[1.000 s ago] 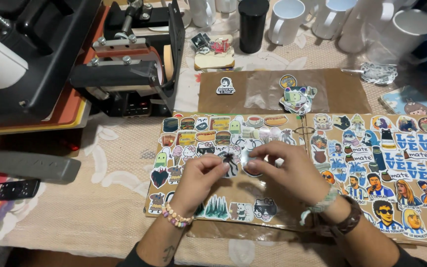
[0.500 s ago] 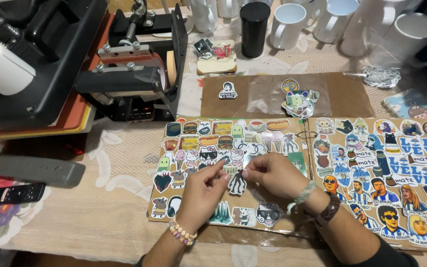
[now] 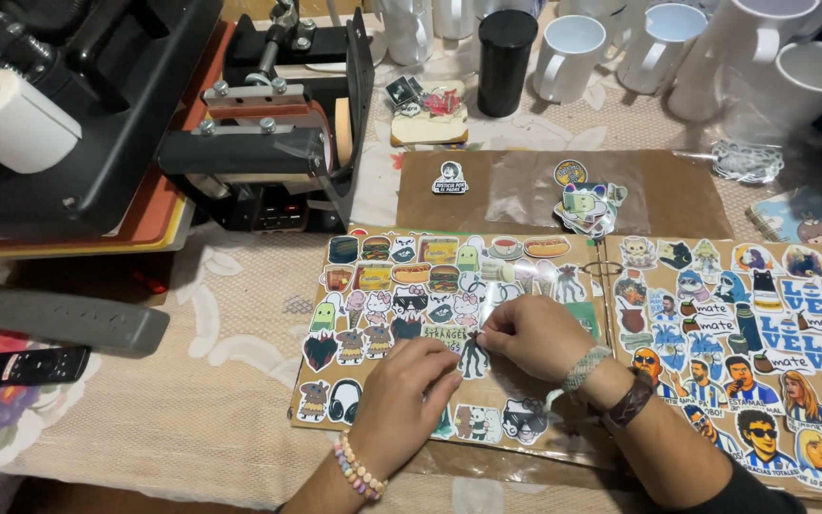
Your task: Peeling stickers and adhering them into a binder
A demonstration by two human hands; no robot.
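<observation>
Left hand: the left hand (image 3: 409,390) lies knuckles up on the left sticker board (image 3: 401,328), fingers curled and pressed flat near the dark long-limbed figure sticker (image 3: 473,354); whether it pinches anything cannot be told.
Right hand: the right hand (image 3: 532,335) sits at 2 o'clock from the left one, thumb and forefinger closed in a pinch on the top of the figure sticker or on the clear film over it; which of the two cannot be told.
Thing in hand: the figure sticker stands upright between both hands, near the middle of the left board, just below a small lettered label.
Done so far: the left board looks nearly full, with food, ghost and cat stickers in rows across its upper half; the right sticker board (image 3: 763,324), at 3 o'clock, is covered edge to edge.
Left to do: judging by the bare brown patches near the left board's lower edge, a few places remain open; a small pile of loose stickers (image 3: 587,205) waits on the brown sheet (image 3: 677,190) at 12 o'clock.
Surroundings: a black mug press (image 3: 268,143) at 10 o'clock, white mugs (image 3: 568,52) along the far edge, a remote (image 3: 21,365) at 9 o'clock.
</observation>
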